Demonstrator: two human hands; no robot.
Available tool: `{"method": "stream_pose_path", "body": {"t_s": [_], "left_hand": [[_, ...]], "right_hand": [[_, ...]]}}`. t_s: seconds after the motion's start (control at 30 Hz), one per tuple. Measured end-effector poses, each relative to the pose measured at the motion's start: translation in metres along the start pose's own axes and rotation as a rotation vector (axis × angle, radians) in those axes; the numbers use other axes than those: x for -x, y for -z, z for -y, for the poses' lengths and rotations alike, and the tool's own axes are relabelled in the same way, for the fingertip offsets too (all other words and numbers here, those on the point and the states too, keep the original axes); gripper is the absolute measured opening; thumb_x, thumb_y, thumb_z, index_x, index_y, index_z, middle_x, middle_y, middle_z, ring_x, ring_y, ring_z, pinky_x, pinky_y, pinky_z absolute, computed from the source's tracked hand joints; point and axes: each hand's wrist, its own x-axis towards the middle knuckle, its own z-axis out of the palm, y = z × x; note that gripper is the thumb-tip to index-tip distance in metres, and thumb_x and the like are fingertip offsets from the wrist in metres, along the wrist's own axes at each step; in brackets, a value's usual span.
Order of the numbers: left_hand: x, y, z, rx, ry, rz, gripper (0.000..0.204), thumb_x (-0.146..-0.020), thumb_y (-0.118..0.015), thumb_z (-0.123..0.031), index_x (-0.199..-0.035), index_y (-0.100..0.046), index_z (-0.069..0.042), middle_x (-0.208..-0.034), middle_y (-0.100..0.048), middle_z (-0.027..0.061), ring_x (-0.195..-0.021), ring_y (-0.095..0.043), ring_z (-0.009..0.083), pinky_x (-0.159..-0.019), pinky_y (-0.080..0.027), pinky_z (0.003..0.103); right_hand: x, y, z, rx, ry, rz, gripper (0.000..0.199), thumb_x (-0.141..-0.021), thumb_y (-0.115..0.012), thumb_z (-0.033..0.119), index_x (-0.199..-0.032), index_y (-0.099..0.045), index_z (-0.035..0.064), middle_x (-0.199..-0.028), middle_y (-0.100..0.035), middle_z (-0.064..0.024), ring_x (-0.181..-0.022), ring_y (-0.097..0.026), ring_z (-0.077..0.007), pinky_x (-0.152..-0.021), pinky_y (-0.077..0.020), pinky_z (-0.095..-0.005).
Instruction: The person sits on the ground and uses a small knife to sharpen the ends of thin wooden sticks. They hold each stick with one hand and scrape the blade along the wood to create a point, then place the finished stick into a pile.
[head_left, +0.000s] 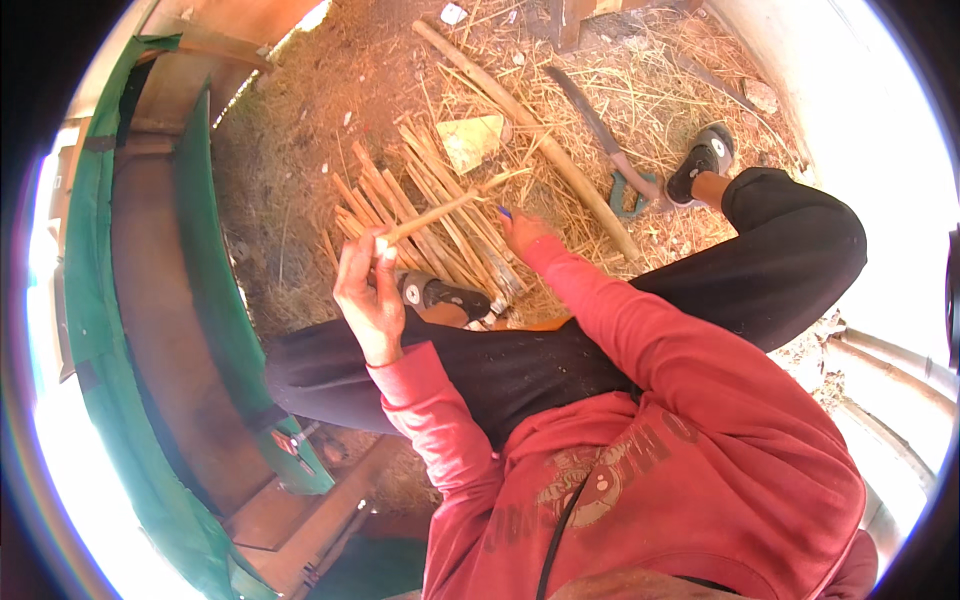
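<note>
In front of my knees the ground is crowded: the pile of split cane sticks (430,215) fans out right under my left hand (368,295), and the stick (450,207) I grip juts across them toward my right hand (522,232). Just beyond, a long pole (530,130) lies slantwise, with a machete (600,125) past it, so reaching far right means crossing both. My own legs and shoe (440,295) block the way below my hands. To my left the green-edged wooden frame (215,290) walls me in; between it and the sticks lies bare straw-strewn earth (290,170), open enough to pass.
</note>
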Motion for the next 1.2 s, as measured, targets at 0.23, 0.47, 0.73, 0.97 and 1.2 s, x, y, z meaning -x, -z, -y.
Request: {"method": "stream_pose_path", "body": {"t_s": [0.23,0.47,0.73,0.97,1.2], "left_hand": [[0.005,-0.006,0.013,0.143,0.088,-0.014,0.020,-0.092,-0.064,-0.008,-0.112,-0.067,-0.004,-0.088,-0.057,0.0053,-0.077,-0.056,0.0144,-0.071,-0.046,0.027],[0.006,-0.006,0.018,0.072,0.028,-0.024,0.020,-0.093,-0.062,-0.005,-0.112,-0.067,-0.004,-0.090,-0.057,0.0032,-0.074,-0.054,0.0097,-0.064,-0.044,0.022],[0.003,-0.008,0.008,0.094,0.059,-0.030,0.020,-0.093,-0.063,-0.009,-0.112,-0.067,-0.004,-0.084,-0.054,0.0026,-0.070,-0.052,0.0096,-0.062,-0.043,0.024],[0.004,-0.010,0.010,0.104,0.073,-0.050,0.020,-0.093,-0.063,-0.009,-0.113,-0.067,-0.005,-0.084,-0.054,0.0023,-0.067,-0.050,0.0086,-0.060,-0.041,0.023],[0.004,-0.007,0.017,0.095,0.068,-0.039,0.019,-0.095,-0.061,-0.012,-0.112,-0.067,-0.004,-0.084,-0.055,0.0033,-0.067,-0.052,0.0119,-0.061,-0.043,0.026]], "right_hand": [[0.024,0.036,0.071,-0.291,-0.005,-0.125,0.041,-0.103,-0.041,0.038,-0.128,-0.056,0.0086,-0.094,-0.070,-0.0229,-0.088,-0.066,-0.0425,-0.081,-0.0531,-0.0490],[0.006,0.010,0.018,-0.155,-0.226,-0.017,0.046,-0.104,-0.037,0.044,-0.123,-0.057,0.0068,-0.092,-0.069,-0.0251,-0.088,-0.067,-0.0431,-0.081,-0.0526,-0.0519],[0.016,0.010,0.030,-0.160,-0.210,-0.028,0.045,-0.103,-0.040,0.042,-0.122,-0.057,0.0049,-0.090,-0.069,-0.0261,-0.084,-0.067,-0.0440,-0.078,-0.0530,-0.0526],[0.032,0.026,0.074,-0.374,0.040,-0.104,0.042,-0.102,-0.043,0.040,-0.120,-0.055,0.0040,-0.083,-0.069,-0.0259,-0.078,-0.068,-0.0440,-0.072,-0.0540,-0.0531],[0.026,0.021,0.067,-0.311,-0.075,-0.087,0.042,-0.102,-0.044,0.040,-0.121,-0.055,0.0043,-0.084,-0.067,-0.0289,-0.080,-0.067,-0.0474,-0.074,-0.0538,-0.0544]]}}
